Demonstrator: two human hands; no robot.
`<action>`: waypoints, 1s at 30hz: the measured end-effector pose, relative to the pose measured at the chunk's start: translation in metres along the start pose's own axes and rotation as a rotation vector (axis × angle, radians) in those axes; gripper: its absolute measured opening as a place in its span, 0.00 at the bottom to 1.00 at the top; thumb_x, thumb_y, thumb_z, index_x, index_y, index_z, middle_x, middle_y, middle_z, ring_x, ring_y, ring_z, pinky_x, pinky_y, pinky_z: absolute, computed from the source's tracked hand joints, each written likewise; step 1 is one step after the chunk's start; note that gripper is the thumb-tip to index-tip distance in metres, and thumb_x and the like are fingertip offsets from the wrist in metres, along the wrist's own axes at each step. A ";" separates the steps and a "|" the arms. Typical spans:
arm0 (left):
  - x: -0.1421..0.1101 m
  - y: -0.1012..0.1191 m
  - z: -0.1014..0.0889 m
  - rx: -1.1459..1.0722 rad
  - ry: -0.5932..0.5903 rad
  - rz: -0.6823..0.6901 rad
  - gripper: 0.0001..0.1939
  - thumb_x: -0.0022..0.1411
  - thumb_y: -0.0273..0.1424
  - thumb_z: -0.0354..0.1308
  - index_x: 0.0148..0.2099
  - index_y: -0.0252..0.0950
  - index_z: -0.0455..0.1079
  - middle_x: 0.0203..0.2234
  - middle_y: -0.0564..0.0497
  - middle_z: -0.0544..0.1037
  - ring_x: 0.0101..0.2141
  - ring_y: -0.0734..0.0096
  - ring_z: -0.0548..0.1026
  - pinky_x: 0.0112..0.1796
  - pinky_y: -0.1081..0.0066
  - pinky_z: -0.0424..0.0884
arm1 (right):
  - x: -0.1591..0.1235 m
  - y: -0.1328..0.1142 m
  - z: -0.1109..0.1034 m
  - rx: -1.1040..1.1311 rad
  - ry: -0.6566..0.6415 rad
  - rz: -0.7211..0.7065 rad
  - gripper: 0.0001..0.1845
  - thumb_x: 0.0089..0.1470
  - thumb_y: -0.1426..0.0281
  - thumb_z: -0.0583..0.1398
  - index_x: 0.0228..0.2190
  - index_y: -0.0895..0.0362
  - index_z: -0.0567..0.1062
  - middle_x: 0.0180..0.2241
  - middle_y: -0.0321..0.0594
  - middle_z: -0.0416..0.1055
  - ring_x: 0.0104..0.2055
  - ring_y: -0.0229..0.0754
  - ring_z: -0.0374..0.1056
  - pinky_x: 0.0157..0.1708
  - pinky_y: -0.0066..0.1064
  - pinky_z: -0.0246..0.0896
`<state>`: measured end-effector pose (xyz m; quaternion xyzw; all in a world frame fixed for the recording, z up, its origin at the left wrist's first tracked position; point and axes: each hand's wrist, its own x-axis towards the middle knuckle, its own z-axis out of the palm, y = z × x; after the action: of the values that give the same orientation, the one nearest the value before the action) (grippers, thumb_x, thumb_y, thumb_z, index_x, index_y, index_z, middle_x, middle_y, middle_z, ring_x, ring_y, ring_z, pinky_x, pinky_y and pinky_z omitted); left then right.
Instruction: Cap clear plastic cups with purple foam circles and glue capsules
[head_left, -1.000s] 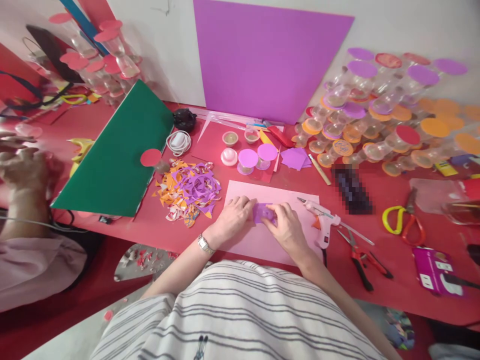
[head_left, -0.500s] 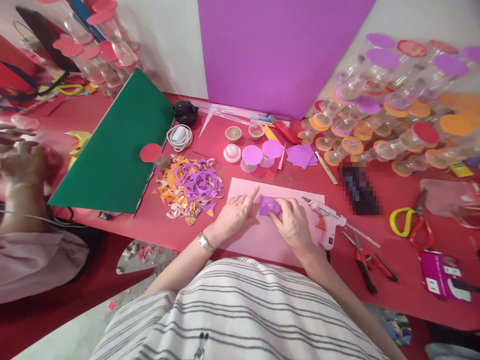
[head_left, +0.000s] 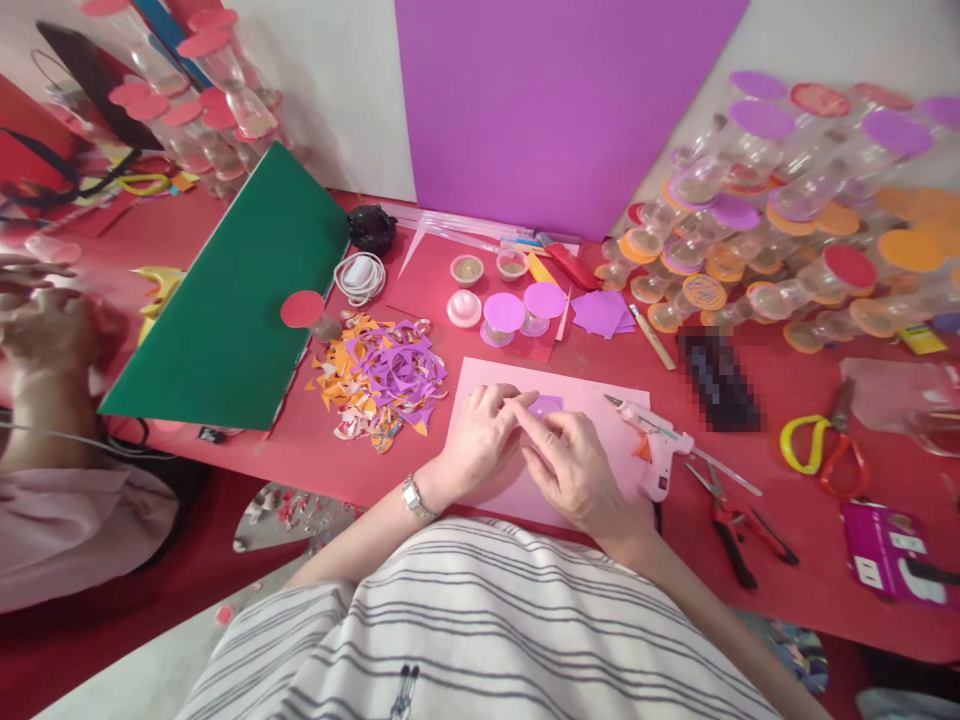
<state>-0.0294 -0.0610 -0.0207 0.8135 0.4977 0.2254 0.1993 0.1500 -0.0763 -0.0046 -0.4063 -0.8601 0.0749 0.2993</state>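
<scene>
A small purple square (head_left: 551, 403) lies on the pink sheet (head_left: 480, 375), mostly behind my fingers. A clear rounded piece sits on the square, largely covered. My left hand (head_left: 480, 440), with a watch on its wrist, is over the sheet's left part with fingers bent together; what they hold, if anything, is hidden. My right hand (head_left: 574, 470) is beside it, its index finger stretched out to touch the left fingertips and its thumb apart. No object shows in the right hand. A white glue gun (head_left: 656, 450) lies right of my right hand.
Orange and purple scraps (head_left: 390, 370) are heaped left of the sheet. Purple-topped cups (head_left: 504, 313) stand behind it. Pliers (head_left: 731, 525) and scissors (head_left: 832, 445) lie at right. Hourglass-shaped bottles (head_left: 765, 200) crowd the back right. A green board (head_left: 232, 310) separates a co-worker's hand (head_left: 45, 335).
My right hand has let go of the clear piece on the purple square and moved down and left. Its index finger now meets my left fingertips. My left fingers have bent in.
</scene>
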 end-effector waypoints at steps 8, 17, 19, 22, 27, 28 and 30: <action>0.002 0.005 -0.001 -0.126 0.002 -0.043 0.21 0.72 0.32 0.52 0.64 0.35 0.64 0.51 0.39 0.71 0.50 0.56 0.69 0.52 0.54 0.70 | -0.006 -0.013 -0.001 0.040 -0.117 -0.065 0.38 0.64 0.75 0.55 0.71 0.45 0.53 0.41 0.42 0.66 0.42 0.47 0.64 0.43 0.39 0.65; -0.001 0.010 0.003 -0.469 -0.025 -0.011 0.24 0.69 0.28 0.55 0.65 0.38 0.62 0.51 0.41 0.72 0.54 0.59 0.70 0.56 0.56 0.69 | -0.005 -0.008 -0.001 -0.075 -0.004 0.010 0.35 0.63 0.78 0.55 0.68 0.46 0.62 0.39 0.43 0.67 0.40 0.46 0.63 0.41 0.39 0.64; 0.000 0.011 0.003 -0.552 -0.050 -0.039 0.24 0.69 0.31 0.56 0.66 0.39 0.62 0.52 0.41 0.73 0.54 0.59 0.71 0.56 0.56 0.70 | -0.007 -0.013 -0.002 -0.053 -0.009 -0.027 0.35 0.63 0.78 0.55 0.67 0.46 0.63 0.38 0.43 0.67 0.41 0.46 0.63 0.41 0.38 0.65; 0.000 0.012 0.004 -0.676 -0.116 -0.026 0.24 0.69 0.32 0.56 0.65 0.40 0.63 0.55 0.41 0.73 0.54 0.59 0.72 0.56 0.57 0.71 | -0.007 -0.016 -0.005 -0.048 0.007 -0.062 0.35 0.63 0.79 0.54 0.67 0.43 0.63 0.37 0.42 0.68 0.41 0.45 0.63 0.42 0.38 0.65; -0.005 0.010 0.005 -0.829 -0.186 0.022 0.33 0.62 0.22 0.54 0.69 0.39 0.59 0.59 0.40 0.71 0.53 0.61 0.73 0.53 0.59 0.73 | -0.004 -0.007 -0.008 -0.117 0.077 -0.001 0.37 0.63 0.79 0.56 0.69 0.44 0.58 0.41 0.43 0.67 0.42 0.46 0.64 0.43 0.40 0.65; -0.006 0.010 0.005 -0.838 -0.205 0.011 0.36 0.60 0.20 0.53 0.70 0.40 0.57 0.59 0.41 0.72 0.50 0.63 0.74 0.50 0.60 0.75 | -0.004 -0.005 -0.008 -0.124 0.083 0.008 0.38 0.63 0.79 0.56 0.70 0.44 0.57 0.41 0.44 0.66 0.42 0.46 0.64 0.43 0.40 0.65; -0.007 0.011 0.004 -0.845 -0.230 -0.004 0.39 0.58 0.18 0.53 0.71 0.41 0.56 0.59 0.41 0.72 0.49 0.65 0.74 0.48 0.63 0.75 | -0.004 -0.005 -0.009 -0.123 0.080 0.008 0.40 0.62 0.79 0.56 0.70 0.43 0.55 0.41 0.44 0.66 0.42 0.46 0.64 0.44 0.41 0.65</action>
<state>-0.0219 -0.0721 -0.0189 0.6794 0.3377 0.3170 0.5691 0.1538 -0.0833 0.0024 -0.4299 -0.8489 0.0070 0.3075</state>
